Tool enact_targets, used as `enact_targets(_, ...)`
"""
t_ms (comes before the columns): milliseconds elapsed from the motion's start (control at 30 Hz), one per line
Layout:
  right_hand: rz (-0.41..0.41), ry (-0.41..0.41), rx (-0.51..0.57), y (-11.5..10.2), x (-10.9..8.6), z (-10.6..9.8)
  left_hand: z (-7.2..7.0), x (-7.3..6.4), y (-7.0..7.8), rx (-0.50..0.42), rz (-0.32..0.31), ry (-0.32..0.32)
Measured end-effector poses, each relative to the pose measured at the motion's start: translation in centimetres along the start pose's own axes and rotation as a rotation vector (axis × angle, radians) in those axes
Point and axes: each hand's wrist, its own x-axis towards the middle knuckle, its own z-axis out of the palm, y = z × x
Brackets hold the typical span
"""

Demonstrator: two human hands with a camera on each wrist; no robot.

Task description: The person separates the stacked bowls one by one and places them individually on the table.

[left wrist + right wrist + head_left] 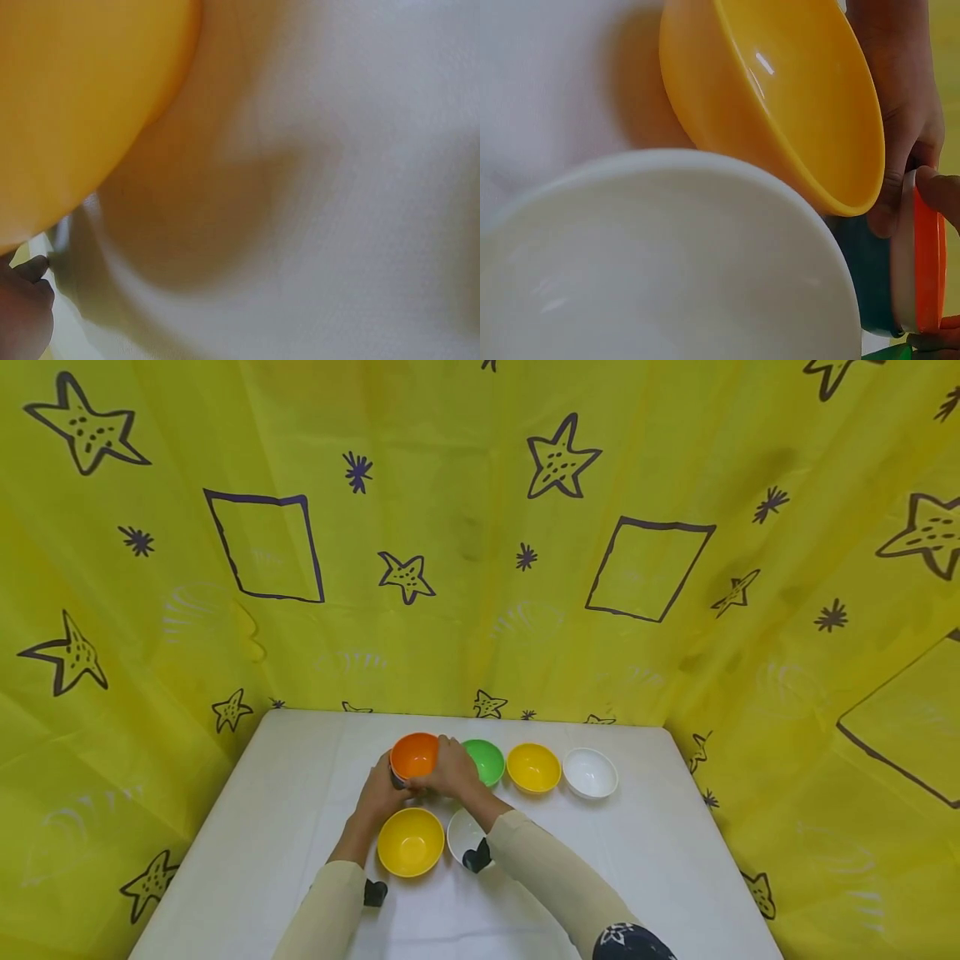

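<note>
Both hands are at an orange bowl (415, 753), which sits at the left end of the back row. In the right wrist view, its orange rim (931, 255) shows above a pale band and a dark teal bowl (868, 277), like a stack. My left hand (380, 791) grips the lower part of this stack from the left, thumb against its side. From the right, my right hand (455, 768) holds the orange bowl's rim between thumb and fingers. Nearer the body stand a yellow bowl (411, 843) and a white bowl (462, 835), the latter partly covered by the right sleeve.
Right of the stack, a green bowl (483, 760), another yellow bowl (534, 768) and another white bowl (590, 774) stand in a row. A white cloth covers the table (660, 877). Yellow patterned curtains (465, 635) surround its back and sides.
</note>
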Motion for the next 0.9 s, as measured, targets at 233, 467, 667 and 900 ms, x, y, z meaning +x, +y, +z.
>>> enact_targets(233,0.030,0.002,0.040,-0.19,0.03,0.08,-0.02,0.06,-0.23,-0.006,0.038,0.004)
enact_targets(467,0.041,0.008,0.056,-0.12,0.26,0.22,-0.12,0.11,-0.18,-0.002,0.036,0.004)
enact_targets(667,0.042,0.017,0.075,-0.11,0.25,0.29,-0.16,0.02,0.03,0.000,0.021,0.004)
enact_targets(900,0.031,0.036,0.069,0.11,0.28,0.35,-0.14,0.01,0.11,0.006,0.020,0.001)
